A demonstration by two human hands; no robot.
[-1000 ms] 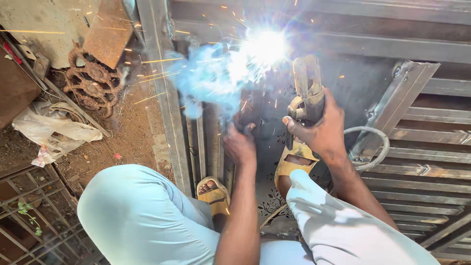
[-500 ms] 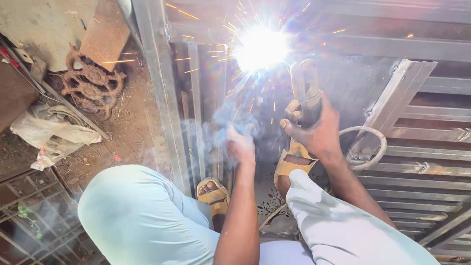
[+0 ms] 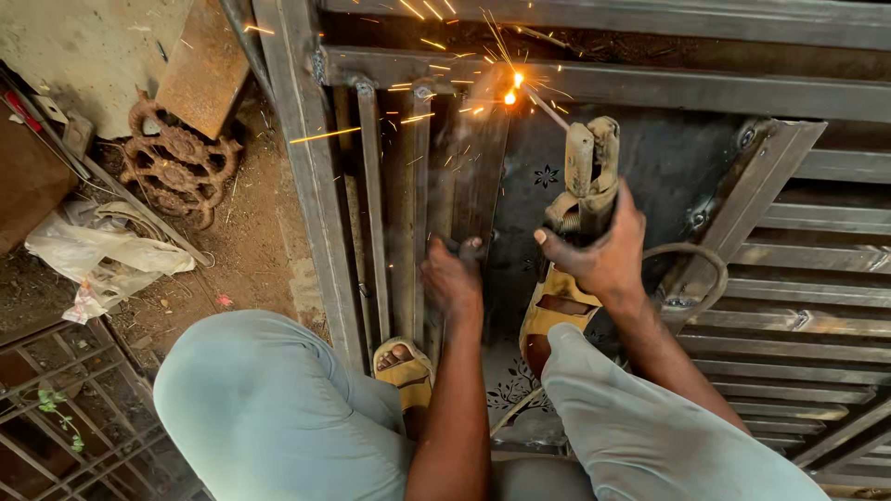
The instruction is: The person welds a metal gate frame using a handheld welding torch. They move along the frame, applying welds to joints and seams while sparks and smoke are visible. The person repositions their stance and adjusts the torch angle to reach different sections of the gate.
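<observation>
Dirt workshop floor, steel gate frame (image 3: 306, 186). Right hand (image 3: 594, 250) grip holding electrode holder (image 3: 585, 176); left hand (image 3: 452, 278) grip clasping flat bar (image 3: 478, 158).

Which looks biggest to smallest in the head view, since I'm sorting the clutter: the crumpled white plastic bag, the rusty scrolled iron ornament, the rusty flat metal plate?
1. Crumpled white plastic bag
2. Rusty flat metal plate and rusty scrolled iron ornament: these look alike in size, so unranked.

Even daylight — spark glare, sharp
</observation>
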